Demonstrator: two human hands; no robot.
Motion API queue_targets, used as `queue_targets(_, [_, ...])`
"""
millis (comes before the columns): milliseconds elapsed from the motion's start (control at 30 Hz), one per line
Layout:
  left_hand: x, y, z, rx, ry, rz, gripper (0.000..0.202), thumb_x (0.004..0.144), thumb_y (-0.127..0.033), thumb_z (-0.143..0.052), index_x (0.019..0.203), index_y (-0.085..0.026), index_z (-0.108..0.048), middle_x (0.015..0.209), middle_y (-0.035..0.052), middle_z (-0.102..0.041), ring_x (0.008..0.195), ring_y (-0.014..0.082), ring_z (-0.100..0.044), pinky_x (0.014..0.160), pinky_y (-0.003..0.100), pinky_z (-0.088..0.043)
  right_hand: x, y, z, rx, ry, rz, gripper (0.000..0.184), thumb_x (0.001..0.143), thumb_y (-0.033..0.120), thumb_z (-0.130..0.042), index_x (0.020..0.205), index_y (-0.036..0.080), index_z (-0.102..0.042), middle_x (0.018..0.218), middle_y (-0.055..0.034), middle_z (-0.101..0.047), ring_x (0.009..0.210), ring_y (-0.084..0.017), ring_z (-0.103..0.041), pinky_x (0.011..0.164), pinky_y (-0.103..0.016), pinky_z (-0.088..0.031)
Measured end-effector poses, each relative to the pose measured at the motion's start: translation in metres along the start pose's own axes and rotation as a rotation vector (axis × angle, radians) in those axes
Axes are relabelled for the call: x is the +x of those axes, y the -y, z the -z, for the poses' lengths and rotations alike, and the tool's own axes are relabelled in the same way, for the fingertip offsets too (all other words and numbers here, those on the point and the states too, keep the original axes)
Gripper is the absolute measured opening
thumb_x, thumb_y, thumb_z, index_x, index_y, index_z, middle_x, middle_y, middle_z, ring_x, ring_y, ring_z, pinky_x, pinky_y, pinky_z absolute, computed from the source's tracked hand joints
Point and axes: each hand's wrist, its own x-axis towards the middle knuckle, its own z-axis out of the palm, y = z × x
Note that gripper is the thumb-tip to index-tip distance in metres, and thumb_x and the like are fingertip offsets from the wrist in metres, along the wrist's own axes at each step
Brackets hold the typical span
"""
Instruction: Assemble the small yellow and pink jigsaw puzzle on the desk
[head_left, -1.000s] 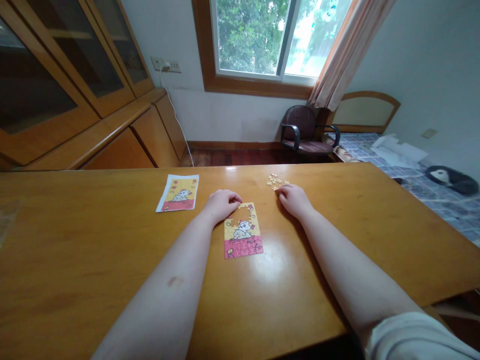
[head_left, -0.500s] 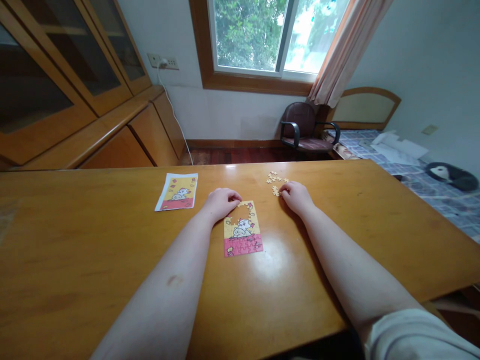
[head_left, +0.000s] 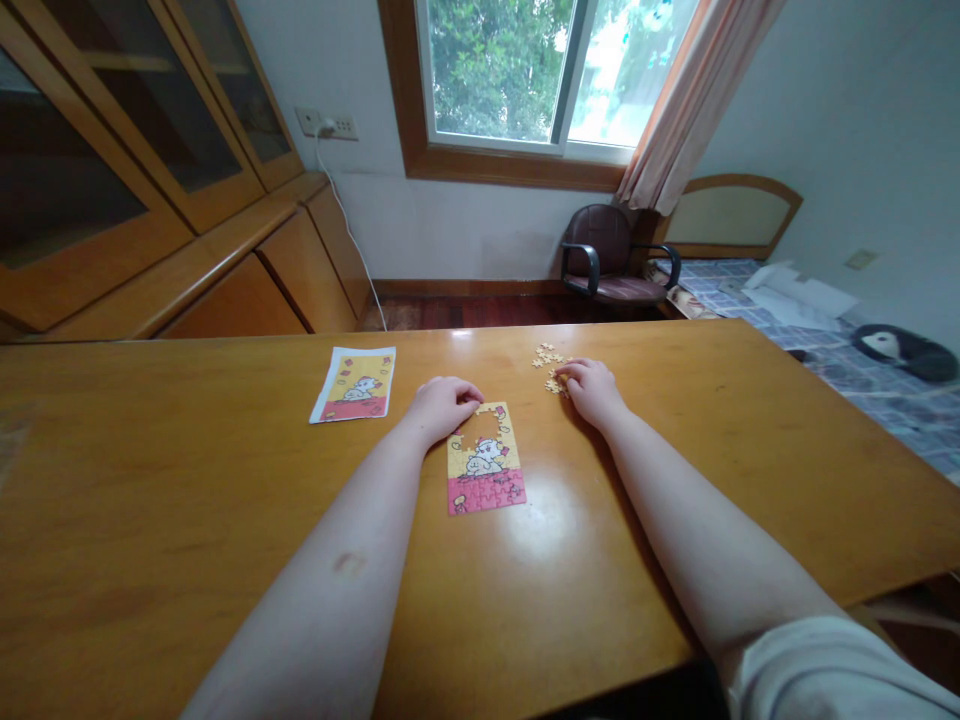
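Observation:
A partly assembled jigsaw puzzle (head_left: pixel 484 490) lies on the table, yellow above and pink below, with a white cartoon animal and a gap in its upper part. My left hand (head_left: pixel 444 408) has its fingers curled in at the puzzle's top left corner, pinching that edge and covering part of it. Loose puzzle pieces (head_left: pixel 547 354), pale side up, form a small heap to the right and farther off. My right hand (head_left: pixel 591 390) is at the near side of this heap, fingers bent and closed on a puzzle piece mostly hidden beneath them.
A printed picture sheet (head_left: pixel 356 385) with the same design lies left of the puzzle on the wooden table (head_left: pixel 187 500). Beyond the far edge are an office chair (head_left: pixel 607 255), a bed (head_left: pixel 810 330) and a window. Wooden cabinets (head_left: pixel 225 240) line the left.
My right hand has shifted slightly, its fingers moving up over the near loose pieces. The left hand and the puzzle stay where they were.

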Motion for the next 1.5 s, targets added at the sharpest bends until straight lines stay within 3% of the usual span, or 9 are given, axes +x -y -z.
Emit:
queue_targets(367, [0.0,0.0,0.0,0.012,-0.004,-0.004,0.02,0.08,-0.026,-0.058,0.087,-0.025,-0.077,0.096,0.002,-0.074,0.093,0.0224,-0.063,0.083,0.033,-0.05,0.001,-0.005,-0.004,0.205,0.026,0.067,0.029,0.082,0.01,-0.048,0.092,0.018,-0.075,0.093,-0.0055,-0.072,0.091,-0.019,-0.063,0.085,-0.029,-0.047])
queue_targets(600, [0.0,-0.001,0.0,-0.002,-0.002,0.001,0.02,0.08,-0.028,-0.058,0.087,-0.025,-0.077,0.096,0.0025,-0.074,0.093,0.0224,-0.063,0.082,0.032,-0.05,-0.005,-0.005,0.01,0.206,0.118,0.255,0.023,0.077,0.032,-0.069,0.097,0.02,-0.075,0.088,-0.0041,-0.069,0.082,-0.018,-0.061,0.08,-0.029,-0.048])
queue_targets(833, [-0.001,-0.004,0.002,0.002,0.008,0.021,0.02,0.08,-0.027,-0.059,0.088,-0.025,-0.077,0.097,0.0027,-0.074,0.093,0.0221,-0.064,0.082,0.032,-0.05,-0.007,0.002,0.013,0.203,0.162,0.224,0.018,0.077,0.03,-0.068,0.09,0.02,-0.075,0.081,-0.0028,-0.068,0.074,-0.016,-0.059,0.073,-0.028,-0.047])
queue_targets(967, [0.0,-0.003,0.002,0.006,0.007,0.014,0.021,0.081,-0.027,-0.058,0.088,-0.024,-0.077,0.097,0.0028,-0.074,0.093,0.0224,-0.063,0.081,0.032,-0.05,-0.004,-0.006,0.009,0.267,0.042,0.134,0.027,0.077,0.034,-0.067,0.099,0.019,-0.072,0.087,-0.0032,-0.07,0.072,-0.016,-0.057,0.071,-0.028,-0.047])
queue_targets(1067, [0.0,-0.001,0.001,0.014,0.008,-0.001,0.021,0.081,-0.027,-0.058,0.089,-0.025,-0.077,0.097,0.0028,-0.074,0.093,0.0226,-0.063,0.082,0.033,-0.05,0.001,-0.018,0.007,0.203,-0.096,-0.051,0.024,0.078,0.035,-0.065,0.094,0.018,-0.072,0.091,-0.0058,-0.071,0.08,-0.02,-0.061,0.077,-0.031,-0.047])
queue_targets(1167, [0.0,-0.002,0.002,0.021,0.009,-0.007,0.022,0.08,-0.027,-0.057,0.089,-0.024,-0.077,0.097,0.0028,-0.075,0.093,0.0227,-0.063,0.082,0.033,-0.049,0.007,-0.027,0.005,0.055,-0.114,-0.193,0.021,0.081,0.032,-0.061,0.093,0.018,-0.072,0.098,-0.0092,-0.072,0.096,-0.026,-0.062,0.088,-0.037,-0.046])
queue_targets(1233, [-0.001,-0.004,0.003,0.019,0.006,0.003,0.022,0.08,-0.026,-0.057,0.089,-0.025,-0.077,0.097,0.0026,-0.075,0.093,0.0226,-0.063,0.082,0.033,-0.05,0.009,-0.028,0.003,-0.027,-0.095,-0.186,0.032,0.085,0.036,-0.058,0.107,0.018,-0.071,0.114,-0.0123,-0.069,0.11,-0.031,-0.058,0.096,-0.044,-0.042])
queue_targets(1367, [-0.001,-0.005,0.003,0.012,0.004,0.021,0.021,0.08,-0.028,-0.058,0.088,-0.025,-0.077,0.097,0.0021,-0.075,0.094,0.0226,-0.064,0.081,0.032,-0.05,0.01,-0.02,-0.004,-0.113,-0.012,-0.066,0.053,0.09,0.053,-0.051,0.137,0.028,-0.055,0.151,-0.0109,-0.042,0.138,-0.038,-0.033,0.11,-0.06,-0.023])
queue_targets(1500, [0.0,-0.001,0.001,0.0,-0.008,0.005,0.02,0.08,-0.029,-0.059,0.087,-0.026,-0.077,0.096,0.0021,-0.075,0.095,0.023,-0.064,0.082,0.032,-0.05,0.008,-0.016,-0.004,-0.095,-0.006,-0.055,0.041,0.093,0.052,-0.046,0.123,0.032,-0.067,0.147,-0.008,-0.047,0.14,-0.037,-0.03,0.111,-0.065,-0.014])
